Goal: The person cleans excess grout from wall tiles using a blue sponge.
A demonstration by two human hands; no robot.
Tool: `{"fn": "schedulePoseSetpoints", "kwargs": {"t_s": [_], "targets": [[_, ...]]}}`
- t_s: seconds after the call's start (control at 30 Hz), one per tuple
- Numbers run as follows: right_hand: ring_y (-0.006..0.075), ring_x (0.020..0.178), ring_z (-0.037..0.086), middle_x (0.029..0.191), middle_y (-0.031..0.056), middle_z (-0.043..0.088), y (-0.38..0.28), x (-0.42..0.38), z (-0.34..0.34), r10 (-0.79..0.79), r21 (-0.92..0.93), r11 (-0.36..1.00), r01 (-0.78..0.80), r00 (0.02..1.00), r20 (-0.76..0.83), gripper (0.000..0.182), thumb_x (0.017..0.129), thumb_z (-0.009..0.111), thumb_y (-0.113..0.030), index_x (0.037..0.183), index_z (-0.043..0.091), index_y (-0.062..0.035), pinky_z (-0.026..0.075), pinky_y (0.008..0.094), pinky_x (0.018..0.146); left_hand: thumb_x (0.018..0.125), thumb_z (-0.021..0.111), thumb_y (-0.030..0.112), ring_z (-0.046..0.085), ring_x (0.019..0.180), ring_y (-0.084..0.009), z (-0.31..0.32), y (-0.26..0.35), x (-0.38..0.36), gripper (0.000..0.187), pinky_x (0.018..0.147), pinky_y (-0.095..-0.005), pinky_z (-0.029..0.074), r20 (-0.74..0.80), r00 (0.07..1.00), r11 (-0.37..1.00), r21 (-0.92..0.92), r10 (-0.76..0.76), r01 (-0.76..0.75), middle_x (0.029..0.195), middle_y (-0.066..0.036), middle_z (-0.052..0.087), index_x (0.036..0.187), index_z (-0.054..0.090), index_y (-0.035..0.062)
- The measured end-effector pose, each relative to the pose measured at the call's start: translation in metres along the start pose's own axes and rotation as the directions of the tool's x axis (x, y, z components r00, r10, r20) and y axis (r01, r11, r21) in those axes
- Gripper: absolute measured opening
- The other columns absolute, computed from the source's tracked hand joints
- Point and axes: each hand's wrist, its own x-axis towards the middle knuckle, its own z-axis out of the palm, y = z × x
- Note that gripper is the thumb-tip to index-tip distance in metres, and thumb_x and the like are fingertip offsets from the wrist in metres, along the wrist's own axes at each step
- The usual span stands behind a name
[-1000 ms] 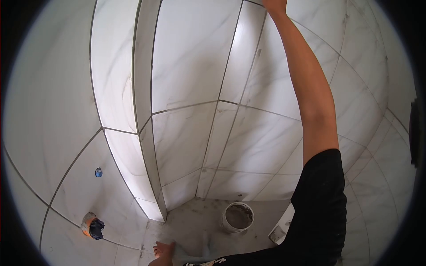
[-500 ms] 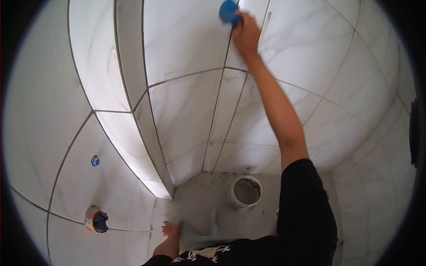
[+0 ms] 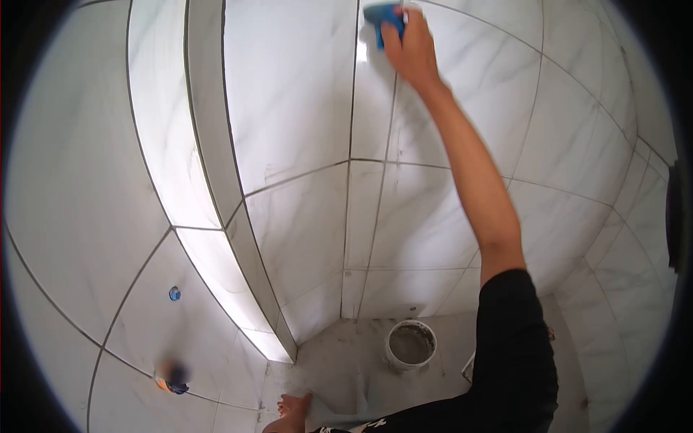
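Note:
My right hand is raised high on the tiled wall, the arm stretched out. Its fingers are closed around a blue scraper, a small tool with a wide flat end, pressed near a narrow vertical tile strip. Motion and the frame's top edge blur the exact contact. Low at the bottom, my left hand hangs beside my body with thumb and fingers apart, nothing visible in it. A white bucket holding grey paste stands on the floor by the wall.
A lit, projecting tiled edge runs down the left side. On the left wall are a blue plug and an orange pipe opening with dark stuffing. The grey floor looks dusty. A dark object sits at the far right.
My view has tilted upward, so wall and bucket appear lower. The blue scraper has turned in my right hand's grip and shows its wide end. My left hand still hangs low.

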Motion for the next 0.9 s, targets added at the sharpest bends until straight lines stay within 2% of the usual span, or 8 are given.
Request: {"fn": "schedulePoseSetpoints", "kwargs": {"t_s": [0.27, 0.47, 0.57, 0.67, 0.7, 0.73, 0.8, 0.9], "targets": [[0.0376, 0.11, 0.063, 0.116, 0.0231, 0.066, 0.031, 0.092, 0.078, -0.007, 0.161, 0.987, -0.019, 0.988, 0.157, 0.039, 0.084, 0.064, -0.009, 0.122, 0.064, -0.0004, 0.051, 0.0416, 0.096, 0.065, 0.081, 0.058, 0.041, 0.137, -0.0416, -0.008, 0.005, -0.007, 0.105, 0.112, -0.0497, 0.037, 0.028, 1.0, 1.0, 0.01, -0.008, 0.008, 0.147, -0.025, 0.039, 0.145, 0.038, 0.0059], [0.0321, 0.111, 0.063, 0.119, 0.0132, 0.066, -0.03, -0.18, 0.055, -0.106, 0.183, 0.982, 0.042, 0.93, 0.352, 0.039, 0.081, 0.056, 0.006, 0.117, 0.065, -0.0075, 0.05, 0.0407, 0.097, 0.065, 0.08, 0.059, 0.043, 0.136, -0.0415, -0.013, 0.001, -0.007, 0.107, 0.111, -0.0508, 0.038, 0.039, 0.999, 1.0, -0.007, 0.013, -0.013, 0.147, -0.025, 0.04, 0.147, 0.036, 0.0061], [0.0314, 0.109, 0.065, 0.108, 0.0132, 0.071, -0.056, -0.243, -0.003, -0.425, 0.528, 0.849, -0.001, 0.591, 0.685, 0.032, 0.082, 0.053, 0.009, 0.106, 0.069, -0.0056, 0.049, 0.0414, 0.099, 0.065, 0.08, 0.059, 0.044, 0.135, -0.0419, -0.022, 0.012, -0.019, 0.106, 0.11, -0.0509, 0.039, 0.048, 0.998, 0.999, -0.017, -0.037, 0.038, 0.146, -0.025, 0.041, 0.146, 0.036, 0.0064], [0.0313, 0.108, 0.066, 0.109, 0.0127, 0.071, -0.043, -0.182, 0.013, -0.285, 0.383, 0.919, 0.095, 0.832, 0.475, 0.034, 0.088, 0.055, 0.006, 0.117, 0.066, -0.0062, 0.051, 0.0398, 0.097, 0.064, 0.081, 0.059, 0.044, 0.134, -0.0415, -0.019, 0.003, -0.016, 0.106, 0.109, -0.0506, 0.04, 0.039, 0.999, 1.0, -0.018, -0.021, 0.021, 0.144, -0.024, 0.043, 0.145, 0.038, 0.0067], [0.0325, 0.109, 0.066, 0.112, 0.0134, 0.07, -0.052, -0.117, 0.015, 0.043, 0.401, 0.877, -0.265, 0.874, 0.484, 0.036, 0.09, 0.054, 0.004, 0.123, 0.063, -0.0068, 0.051, 0.0399, 0.097, 0.064, 0.081, 0.059, 0.045, 0.134, -0.041, -0.016, 0.002, -0.013, 0.105, 0.109, -0.0509, 0.04, 0.026, 1.0, 1.0, -0.017, -0.004, 0.005, 0.144, -0.024, 0.043, 0.145, 0.038, 0.0069], [0.034, 0.105, 0.066, 0.114, 0.0136, 0.069, -0.036, -0.055, 0.034, -0.092, 0.254, 0.965, 0.057, 0.987, 0.129, 0.035, 0.091, 0.054, 0.001, 0.122, 0.063, -0.0078, 0.052, 0.0396, 0.095, 0.064, 0.081, 0.059, 0.045, 0.134, -0.0406, -0.017, 0.001, -0.011, 0.105, 0.109, -0.0513, 0.041, 0.01, 1.0, 1.0, -0.011, 0.016, -0.016, 0.144, -0.025, 0.044, 0.145, 0.039, 0.0072], [0.0231, 0.093, 0.069, 0.112, 0.0167, 0.07, -0.012, 0.04, 0.045, -0.037, 0.151, 0.988, 0.009, 0.983, 0.182, 0.026, 0.092, 0.063, -0.013, 0.116, 0.063, -0.0028, 0.053, 0.0362, 0.078, 0.064, 0.081, 0.059, 0.045, 0.134, -0.0407, -0.015, 0.008, -0.009, 0.105, 0.109, -0.052, 0.04, 0.011, 1.0, 1.0, 0.005, -0.011, 0.011, 0.144, -0.025, 0.043, 0.145, 0.039, 0.0071], [0.0341, 0.11, 0.066, 0.113, 0.0194, 0.07, 0.016, 0.073, 0.076, 0.039, 0.257, 0.964, -0.062, 0.995, 0.093, 0.039, 0.082, 0.06, 0.001, 0.12, 0.066, -0.0027, 0.05, 0.0375, 0.097, 0.065, 0.082, 0.058, 0.045, 0.134, -0.0415, -0.018, 0.017, -0.016, 0.104, 0.108, -0.0533, 0.04, 0.023, 1.0, 1.0, 0.01, -0.017, 0.017, 0.145, -0.025, 0.043, 0.145, 0.039, 0.0071]]}}
